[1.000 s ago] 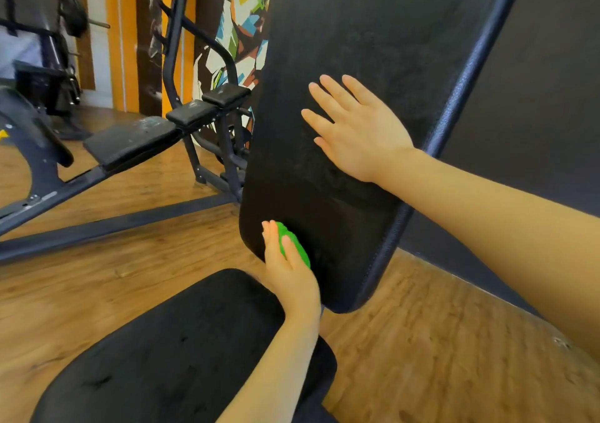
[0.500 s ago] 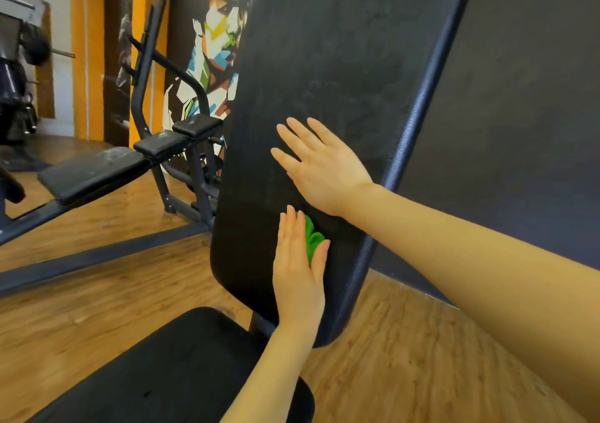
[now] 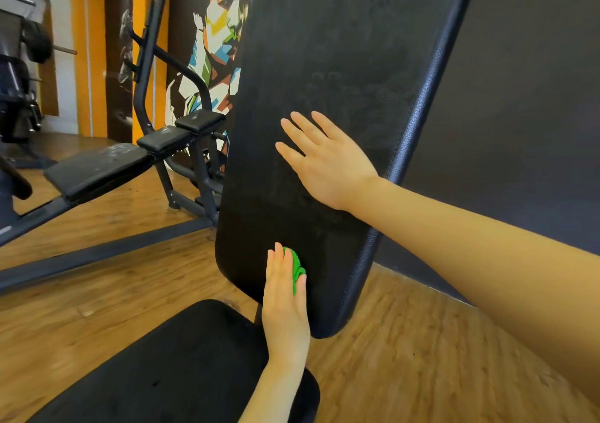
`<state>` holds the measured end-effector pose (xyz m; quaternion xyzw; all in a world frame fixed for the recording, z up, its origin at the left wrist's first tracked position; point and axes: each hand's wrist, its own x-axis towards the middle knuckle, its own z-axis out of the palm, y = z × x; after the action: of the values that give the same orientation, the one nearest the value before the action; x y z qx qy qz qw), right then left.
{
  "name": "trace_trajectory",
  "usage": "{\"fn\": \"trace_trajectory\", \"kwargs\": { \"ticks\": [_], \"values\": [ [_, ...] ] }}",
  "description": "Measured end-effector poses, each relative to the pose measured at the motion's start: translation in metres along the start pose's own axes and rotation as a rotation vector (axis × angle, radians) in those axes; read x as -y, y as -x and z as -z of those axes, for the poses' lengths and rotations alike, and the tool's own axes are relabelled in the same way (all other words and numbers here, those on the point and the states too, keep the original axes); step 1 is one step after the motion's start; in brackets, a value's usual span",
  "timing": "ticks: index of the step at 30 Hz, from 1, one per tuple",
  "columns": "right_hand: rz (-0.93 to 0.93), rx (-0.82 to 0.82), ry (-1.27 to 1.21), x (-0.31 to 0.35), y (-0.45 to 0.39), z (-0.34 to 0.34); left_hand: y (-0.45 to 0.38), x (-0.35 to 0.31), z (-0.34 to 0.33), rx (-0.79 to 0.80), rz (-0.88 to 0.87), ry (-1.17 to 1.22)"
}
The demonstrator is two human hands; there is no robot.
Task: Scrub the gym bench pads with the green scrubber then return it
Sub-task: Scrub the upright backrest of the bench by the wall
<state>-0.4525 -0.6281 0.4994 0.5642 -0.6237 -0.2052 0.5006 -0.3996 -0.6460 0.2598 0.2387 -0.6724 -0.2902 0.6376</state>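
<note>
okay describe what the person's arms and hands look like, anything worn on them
Both forearms are bare as far as the frame shows: no sleeves, gloves, watch or bracelets. The left hand and right hand carry no visible rings. Fingernails look short and unpainted.

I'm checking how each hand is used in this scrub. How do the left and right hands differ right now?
The left hand presses the green scrubber against the back pad near its lower end; the right hand holds nothing. The left hand sits lower, just above the seat pad; the right hand lies higher, mid-pad. The left hand's fingers are together, the right hand's spread. Both rest flat on the same pad.
</note>
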Motion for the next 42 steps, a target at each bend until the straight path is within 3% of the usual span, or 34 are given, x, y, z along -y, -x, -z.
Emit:
{"fn": "trace_trajectory", "kwargs": {
  "ticks": [6, 11, 17, 25, 36, 42],
  "values": [
    [0.001, -0.011, -0.011, -0.001, -0.001, -0.002, -0.014, -0.025, 0.003, -0.048, 0.072, 0.165],
    [0.015, 0.023, -0.053, -0.006, -0.004, 0.004, -0.042, -0.059, -0.008, -0.001, -0.05, 0.213],
    [0.126, 0.037, 0.008, -0.025, 0.001, 0.007, -0.045, -0.052, -0.014, 0.025, -0.161, 0.075],
    [0.141, 0.012, 0.043, -0.024, 0.005, 0.003, -0.035, -0.026, -0.004, 0.103, -0.25, -0.083],
    [0.148, -0.041, -0.017, -0.026, 0.011, 0.0, -0.003, -0.018, 0.011, 0.157, -0.053, -0.037],
    [0.146, -0.062, -0.049, -0.026, 0.01, -0.001, -0.028, -0.048, -0.005, 0.091, -0.288, 0.0]
  ]
}}
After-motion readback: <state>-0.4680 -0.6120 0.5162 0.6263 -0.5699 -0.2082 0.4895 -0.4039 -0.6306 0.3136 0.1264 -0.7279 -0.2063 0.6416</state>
